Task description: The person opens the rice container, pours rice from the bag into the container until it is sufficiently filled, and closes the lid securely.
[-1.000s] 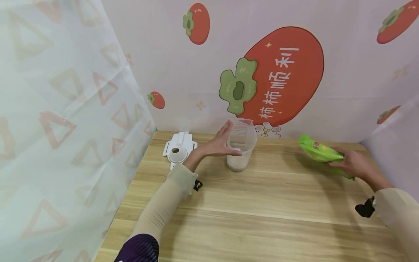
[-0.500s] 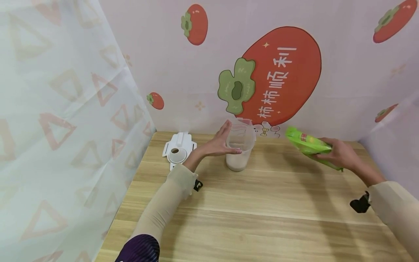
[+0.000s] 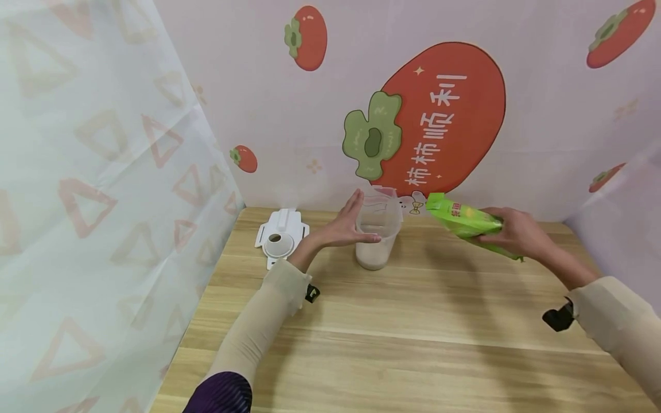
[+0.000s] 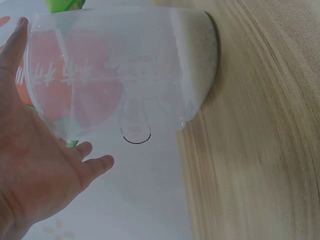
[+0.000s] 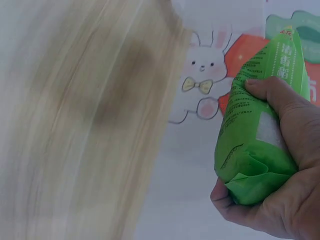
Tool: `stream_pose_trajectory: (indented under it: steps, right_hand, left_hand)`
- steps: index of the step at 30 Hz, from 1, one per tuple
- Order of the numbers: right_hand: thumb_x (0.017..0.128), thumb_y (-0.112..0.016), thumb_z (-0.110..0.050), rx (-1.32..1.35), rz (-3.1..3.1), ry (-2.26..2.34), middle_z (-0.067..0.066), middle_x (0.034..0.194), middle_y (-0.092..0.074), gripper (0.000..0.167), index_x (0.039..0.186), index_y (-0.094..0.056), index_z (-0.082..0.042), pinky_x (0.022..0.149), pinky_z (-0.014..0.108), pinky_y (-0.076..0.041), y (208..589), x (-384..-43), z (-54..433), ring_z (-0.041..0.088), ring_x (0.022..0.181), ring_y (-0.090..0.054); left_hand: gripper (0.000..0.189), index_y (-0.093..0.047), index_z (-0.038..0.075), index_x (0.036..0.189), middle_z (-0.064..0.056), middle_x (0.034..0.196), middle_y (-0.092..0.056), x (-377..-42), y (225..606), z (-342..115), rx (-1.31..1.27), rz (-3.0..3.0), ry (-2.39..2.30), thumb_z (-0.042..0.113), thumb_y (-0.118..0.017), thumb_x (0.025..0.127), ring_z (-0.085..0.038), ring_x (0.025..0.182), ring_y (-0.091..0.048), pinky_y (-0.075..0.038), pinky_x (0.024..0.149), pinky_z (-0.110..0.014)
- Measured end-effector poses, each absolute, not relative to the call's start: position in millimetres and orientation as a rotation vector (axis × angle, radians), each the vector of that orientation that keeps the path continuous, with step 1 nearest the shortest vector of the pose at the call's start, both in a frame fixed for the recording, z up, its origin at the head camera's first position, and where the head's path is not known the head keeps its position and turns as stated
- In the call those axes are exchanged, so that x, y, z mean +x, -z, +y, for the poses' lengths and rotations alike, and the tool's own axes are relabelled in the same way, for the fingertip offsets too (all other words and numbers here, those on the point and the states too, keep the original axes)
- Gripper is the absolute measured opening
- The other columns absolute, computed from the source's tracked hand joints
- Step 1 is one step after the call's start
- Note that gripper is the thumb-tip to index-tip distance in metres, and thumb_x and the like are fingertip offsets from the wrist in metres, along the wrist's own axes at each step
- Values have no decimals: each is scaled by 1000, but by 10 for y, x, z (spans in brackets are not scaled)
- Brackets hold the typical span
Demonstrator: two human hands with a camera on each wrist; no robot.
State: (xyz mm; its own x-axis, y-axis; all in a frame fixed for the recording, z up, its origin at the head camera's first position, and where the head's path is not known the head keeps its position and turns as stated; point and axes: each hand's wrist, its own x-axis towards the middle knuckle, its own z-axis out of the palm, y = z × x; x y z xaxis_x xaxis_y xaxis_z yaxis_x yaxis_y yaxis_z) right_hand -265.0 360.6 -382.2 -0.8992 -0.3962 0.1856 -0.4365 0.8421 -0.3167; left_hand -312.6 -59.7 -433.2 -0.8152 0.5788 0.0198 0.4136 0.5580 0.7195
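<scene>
A tall translucent plastic container (image 3: 379, 226) stands upright near the back wall, with a layer of whitish contents (image 4: 195, 55) at its bottom. My left hand (image 3: 338, 229) is spread at its near left side by the rim, fingers and thumb straight. Whether it touches the container I cannot tell. In my right hand (image 3: 518, 232) is a green printed packet (image 3: 462, 221), gripped around its rear end and held in the air right of the container. The right wrist view shows the packet (image 5: 255, 135) with the thumb over one side and fingers beneath.
Left of the container, a white plastic lid-like piece (image 3: 281, 238) with a round raised opening lies on the wooden table (image 3: 392, 332). A patterned wall covering (image 3: 279, 103) rises at the back, with further covering on the left and right sides.
My right hand has carried the green packet leftward and slightly up, closer to the container. The left hand and container have stayed in place.
</scene>
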Motion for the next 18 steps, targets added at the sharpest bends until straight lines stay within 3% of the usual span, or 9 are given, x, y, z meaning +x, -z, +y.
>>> stream_pose_trajectory:
  steps: [18]
  right_hand:
    - [81, -94, -25, 665, -2942, -513, 17, 105, -75, 64, 132, -69, 4, 69, 41, -50, 3435, -2689, 3074, 27, 85, -61]
  left_hand:
    - [128, 13, 9, 169, -7, 178, 19, -3101, 4321, -602, 824, 2555, -1121, 52, -78, 90, -21, 164, 13, -11, 132, -56]
